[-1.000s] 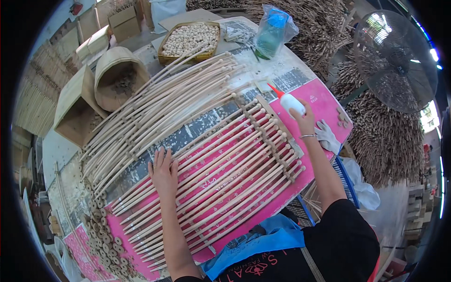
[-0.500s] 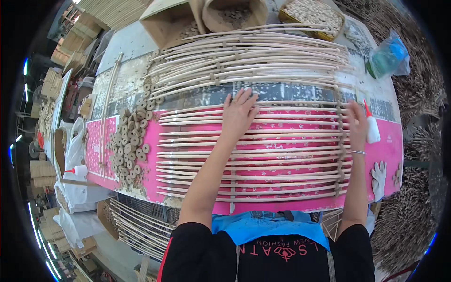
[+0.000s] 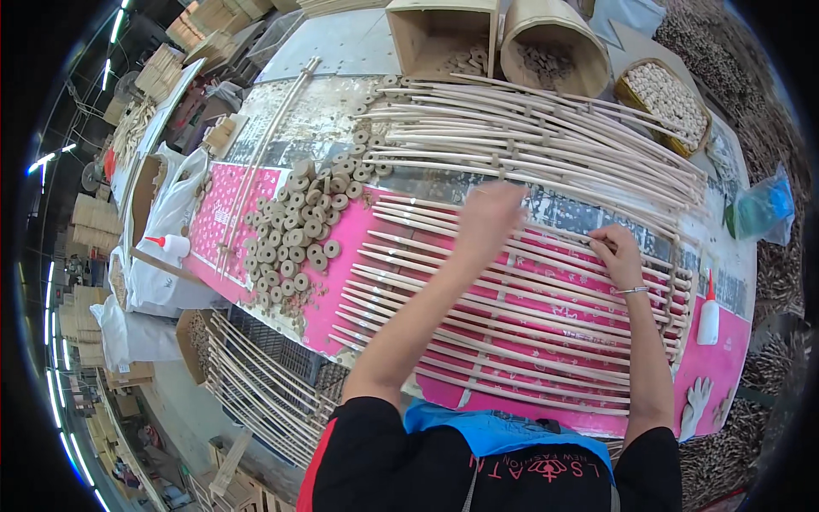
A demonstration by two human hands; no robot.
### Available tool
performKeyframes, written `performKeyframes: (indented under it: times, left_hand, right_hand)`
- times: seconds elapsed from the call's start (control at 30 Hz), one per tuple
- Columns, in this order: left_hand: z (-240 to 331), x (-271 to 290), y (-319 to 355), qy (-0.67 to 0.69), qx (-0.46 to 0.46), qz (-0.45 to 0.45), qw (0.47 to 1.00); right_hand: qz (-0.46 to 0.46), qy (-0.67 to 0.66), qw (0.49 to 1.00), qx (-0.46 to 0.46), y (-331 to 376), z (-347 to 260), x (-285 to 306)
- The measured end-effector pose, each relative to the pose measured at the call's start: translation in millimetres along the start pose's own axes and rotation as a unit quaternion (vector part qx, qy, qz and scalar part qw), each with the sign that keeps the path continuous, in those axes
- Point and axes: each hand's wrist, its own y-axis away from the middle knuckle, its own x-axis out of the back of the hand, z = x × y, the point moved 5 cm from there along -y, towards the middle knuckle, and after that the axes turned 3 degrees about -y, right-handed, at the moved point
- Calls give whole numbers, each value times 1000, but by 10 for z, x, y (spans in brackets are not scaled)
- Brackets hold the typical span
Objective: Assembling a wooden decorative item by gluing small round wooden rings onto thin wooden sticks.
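Observation:
Pale wooden rods (image 3: 503,310) with tapered left ends lie side by side on a pink sheet (image 3: 345,256). Small brown rings (image 3: 680,303) sit along their right part. My right hand (image 3: 618,254) is at the farthest rod of this row, its thumb and fingertips pinched on it. Over the left part of the same row is my left hand (image 3: 493,213), smeared by motion, so its fingers do not show clearly. Beyond both hands lies another bunch of rods (image 3: 546,141), some with brown pieces on them.
Loose brown rings (image 3: 294,226) are heaped left of the row. A white glue bottle with a red tip (image 3: 709,320) and a glove (image 3: 696,401) lie at right; another bottle (image 3: 175,246) is at far left. Behind stand a wooden box (image 3: 439,38), a round tub (image 3: 554,43) and a basket (image 3: 665,102).
The view has turned, shifting the table rightward and tilting it. My right hand has moved from the rods' right end leftward along the far rod. My left hand has moved and is now blurred.

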Motion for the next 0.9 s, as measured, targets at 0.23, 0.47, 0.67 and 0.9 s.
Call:
performKeyframes:
  times: [0.23,0.47,0.67,0.9]
  left_hand:
    - [-1671,1532,277,-213,185,79,956]
    - [-1955,1776,528,-422,174,43,889]
    - [-1998,1787,474,-439,192,37,877]
    - [-1675,1756,375,-82,194,97,973]
  right_hand:
    - [-7,14,1000,11,-67,-63,-28]
    - [-1,1,1000,23,-42,-82,-11]
    - [-17,22,999,25,-48,-100,-22]
    - [-13,-51,999,-6,-10,-33,-19]
